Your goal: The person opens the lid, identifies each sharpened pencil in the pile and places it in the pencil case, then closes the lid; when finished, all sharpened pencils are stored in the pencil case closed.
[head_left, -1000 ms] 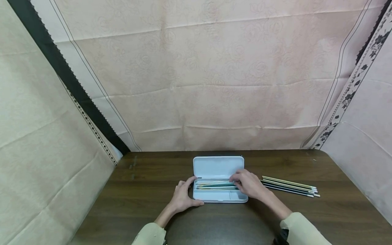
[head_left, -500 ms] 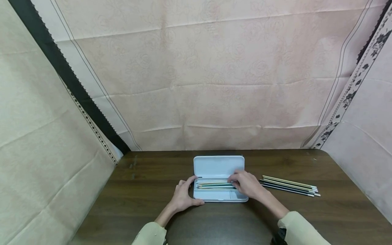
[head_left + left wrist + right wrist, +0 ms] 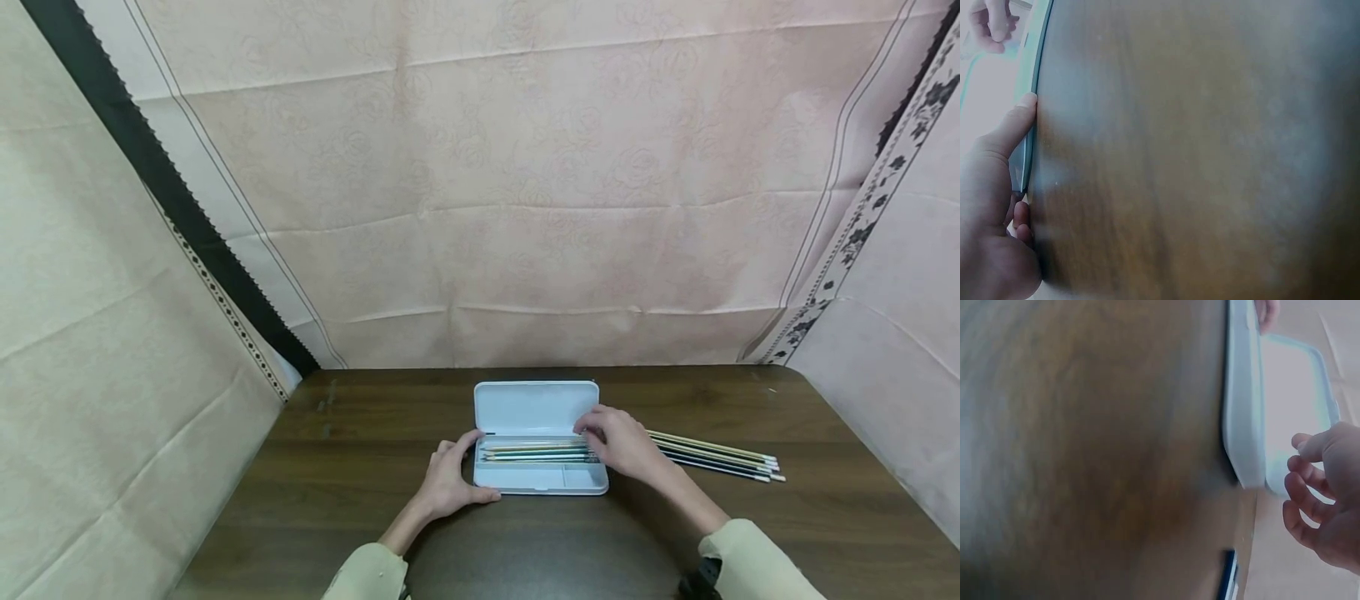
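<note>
A light-blue pencil case (image 3: 517, 479) lies on the table with its lid (image 3: 536, 407) raised at the back. Several pencils (image 3: 532, 452) lie side by side in its long rear compartment, points to the left. My left hand (image 3: 446, 483) grips the case's left end, thumb (image 3: 1019, 122) on the front edge and fingers at the back corner. Over the right end of the case hovers my right hand (image 3: 618, 442). In the right wrist view its fingers (image 3: 1300, 494) curl loosely, with no pencil visible between them.
To the right of the case, several more pencils (image 3: 720, 458), dark and yellowish-green, lie in a loose bundle on the brown wooden table (image 3: 525, 550). Patterned cloth (image 3: 525, 183) hangs behind the table and along both sides.
My right hand first shifts slightly left over the pencils, then draws back to the right, uncovering more of their right ends. The left hand stays on the case.
</note>
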A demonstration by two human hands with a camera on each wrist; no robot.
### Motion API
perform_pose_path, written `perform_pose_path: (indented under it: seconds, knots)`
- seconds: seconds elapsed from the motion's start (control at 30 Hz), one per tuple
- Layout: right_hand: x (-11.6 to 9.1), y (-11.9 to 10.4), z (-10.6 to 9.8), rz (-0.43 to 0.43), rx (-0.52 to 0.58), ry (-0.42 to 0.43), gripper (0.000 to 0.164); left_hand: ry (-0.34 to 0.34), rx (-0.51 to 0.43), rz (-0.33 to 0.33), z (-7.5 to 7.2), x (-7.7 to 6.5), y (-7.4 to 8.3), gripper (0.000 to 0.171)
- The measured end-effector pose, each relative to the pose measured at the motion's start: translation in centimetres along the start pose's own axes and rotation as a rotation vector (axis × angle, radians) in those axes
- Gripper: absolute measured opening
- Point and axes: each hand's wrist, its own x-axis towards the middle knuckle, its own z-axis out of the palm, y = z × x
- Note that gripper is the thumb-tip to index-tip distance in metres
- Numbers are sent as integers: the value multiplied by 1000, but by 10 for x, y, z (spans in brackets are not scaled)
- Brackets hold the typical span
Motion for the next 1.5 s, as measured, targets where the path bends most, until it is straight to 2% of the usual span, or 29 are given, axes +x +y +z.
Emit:
perform_pose_path:
  seconds: [0.23,0.37,0.47,0.7,0.97,1.17,1.5]
  knots:
    - [-2,11,-14,20,128,129,13,2,-8,-11,0,0,-1,96]
    - [0,14,-20,63,175,221,14,2,-12,-16,1,0,-3,96]
    - [4,16,-24,106,190,253,16,5,-11,-13,2,-1,-4,96]
    - [12,19,-25,210,249,226,21,0,-16,-17,4,0,-4,95]
    - [18,19,-22,277,350,168,26,5,-18,-3,4,0,-2,95]
    - [21,18,-21,292,376,160,27,12,2,23,3,1,-2,95]
    - [22,16,-24,269,370,180,16,40,-29,59,1,0,-2,94]
